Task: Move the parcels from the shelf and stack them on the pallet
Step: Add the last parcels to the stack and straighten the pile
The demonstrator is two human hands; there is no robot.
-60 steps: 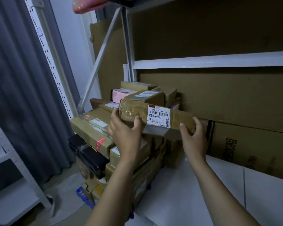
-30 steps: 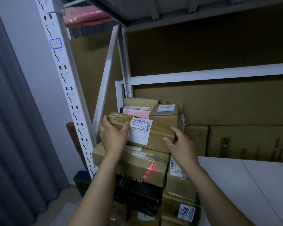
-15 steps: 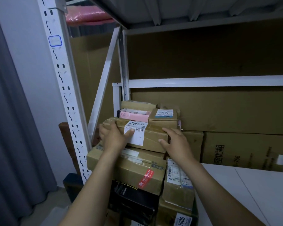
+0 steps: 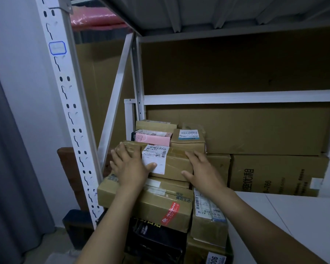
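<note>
A brown taped parcel (image 4: 172,165) with a white barcode label lies on top of a stack of parcels. My left hand (image 4: 130,166) lies flat on its left end, fingers spread, thumb on the label. My right hand (image 4: 202,172) presses its right end with straight fingers, thumb on the front face. Under it sit a large carton with a red sticker (image 4: 160,204), a labelled parcel (image 4: 208,216) and a black parcel (image 4: 156,239). Behind it are a pink box (image 4: 152,138) and a small carton with a blue label (image 4: 189,140). The pallet is hidden.
A white perforated shelf upright (image 4: 69,103) stands just left of the stack. A white shelf board (image 4: 293,216) extends to the right, with big printed cartons (image 4: 274,174) behind it. A grey curtain (image 4: 8,168) hangs at far left. A pink bag (image 4: 95,18) lies on the upper shelf.
The taped parcel came down onto the stack in front of the pink box. My hands went from gripping its ends to lying flat on it.
</note>
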